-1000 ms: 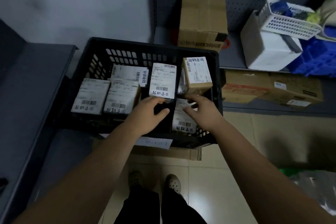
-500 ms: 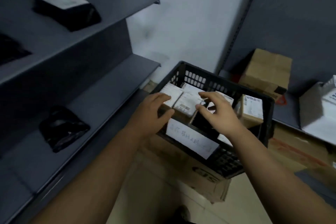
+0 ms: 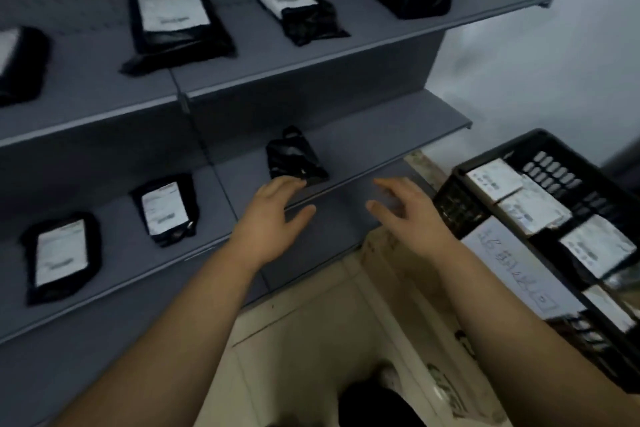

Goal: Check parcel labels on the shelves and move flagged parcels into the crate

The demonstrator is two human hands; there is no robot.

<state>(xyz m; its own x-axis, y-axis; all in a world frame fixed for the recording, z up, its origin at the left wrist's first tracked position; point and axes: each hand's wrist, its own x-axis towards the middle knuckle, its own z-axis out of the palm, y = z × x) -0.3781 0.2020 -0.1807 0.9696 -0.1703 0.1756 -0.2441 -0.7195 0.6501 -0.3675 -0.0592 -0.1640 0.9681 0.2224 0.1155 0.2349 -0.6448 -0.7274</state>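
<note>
Here, closest to the camera, both hands reach forward over the lowest shelf point(image 3: 332, 236). The left hand point(image 3: 273, 215) and the right hand point(image 3: 408, 215) are empty, the fingers apart and a little bent. Just beside the right hand stands the black crate point(image 3: 457, 215). Inside it, several boxes with white labels point(image 3: 495, 180) lie side by side with the labels up, and a handwritten paper sign point(image 3: 519, 270) is on its front wall.

Just ahead of the left fingertips, a small crumpled black bag point(image 3: 294, 158) lies on the middle shelf point(image 3: 381, 135); whether the fingers touch it cannot be told. Further left on this shelf lie a labelled bag point(image 3: 166, 208) and a second labelled bag point(image 3: 60, 253). Above, on the top shelf point(image 3: 381, 42), a row of labelled black bags point(image 3: 173, 15) lies well apart from one another.
</note>
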